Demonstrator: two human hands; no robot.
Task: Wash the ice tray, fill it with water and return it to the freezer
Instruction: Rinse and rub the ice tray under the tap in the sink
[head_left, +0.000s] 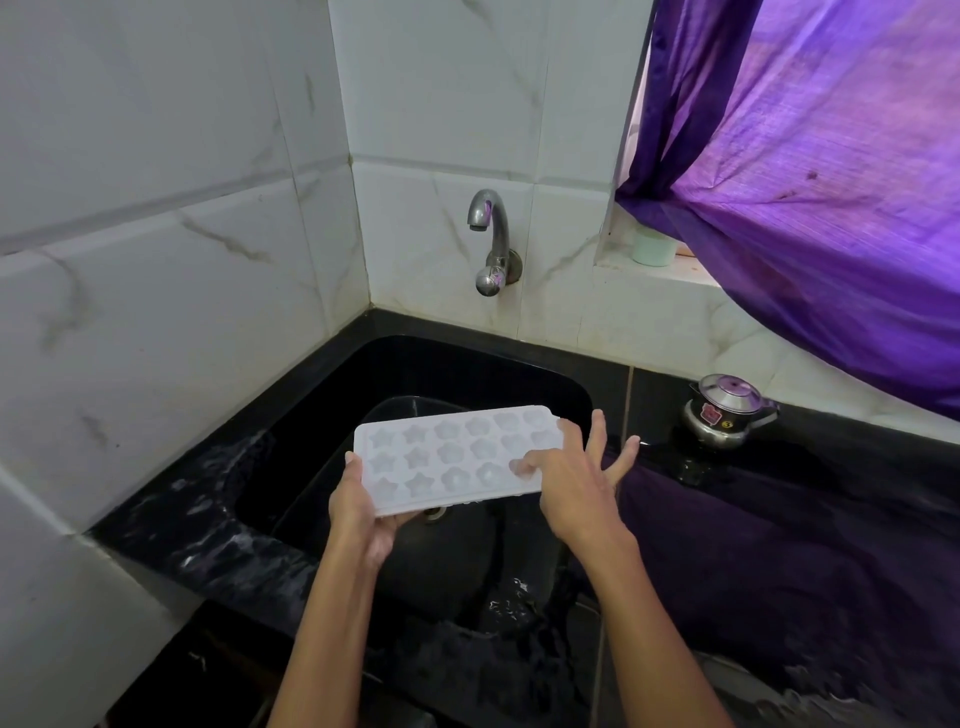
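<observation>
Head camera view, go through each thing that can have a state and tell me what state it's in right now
Ice tray: held tilted over the sink, no water visible in it.
Left hand: grips the tray's left end.
Right hand: fingers spread, fingertips touching the tray's right end.
Tap: off, no water running.
Sink: no standing water visible.
Steel pot: lid on, upright on the counter.
Purple curtain: drawn across the window.

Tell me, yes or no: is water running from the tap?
No. The tap spout shows no stream above the ice tray.
</observation>
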